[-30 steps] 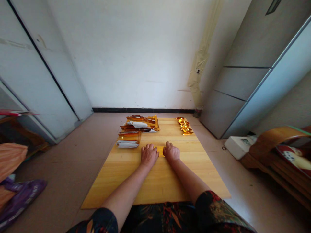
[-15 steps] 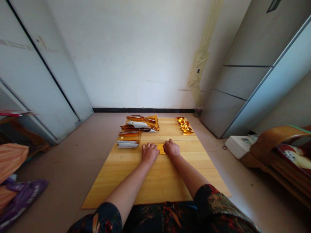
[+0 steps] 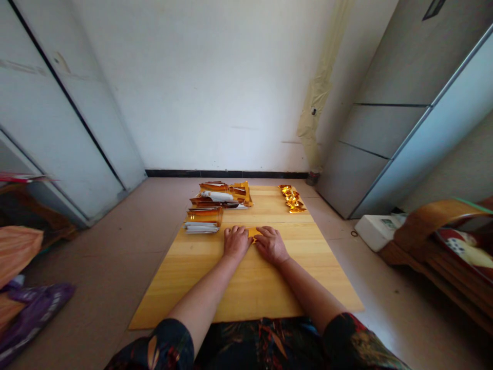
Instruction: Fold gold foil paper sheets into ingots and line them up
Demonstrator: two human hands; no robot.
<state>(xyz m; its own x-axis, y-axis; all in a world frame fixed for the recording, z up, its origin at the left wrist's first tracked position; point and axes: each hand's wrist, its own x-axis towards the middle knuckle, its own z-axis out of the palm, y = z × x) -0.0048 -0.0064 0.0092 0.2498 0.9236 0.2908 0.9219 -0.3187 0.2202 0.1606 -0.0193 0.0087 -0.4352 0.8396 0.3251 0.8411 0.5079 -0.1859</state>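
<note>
Between my two hands a small piece of gold foil paper (image 3: 252,233) lies on the wooden board (image 3: 262,277). My left hand (image 3: 236,241) is closed on its left edge, fingers curled and thumb toward the paper. At the right edge, my right hand (image 3: 271,243) grips the paper between thumb and bent fingers. Parts of the paper are hidden under both hands. Just beyond my left hand lies a stack of gold and white paper sheets (image 3: 204,218).
Behind the stack are more gold sheets (image 3: 242,190) with a white roll (image 3: 217,197). Several shiny folded gold foil pieces (image 3: 292,199) form a row at the board's back right. A grey refrigerator (image 3: 370,128) and a wooden bench (image 3: 427,257) stand on the right, cabinets (image 3: 77,118) on the left.
My right hand has turned and shifted slightly toward me, with its fingers now reaching left over the paper. My left hand stays at the paper's left edge.
</note>
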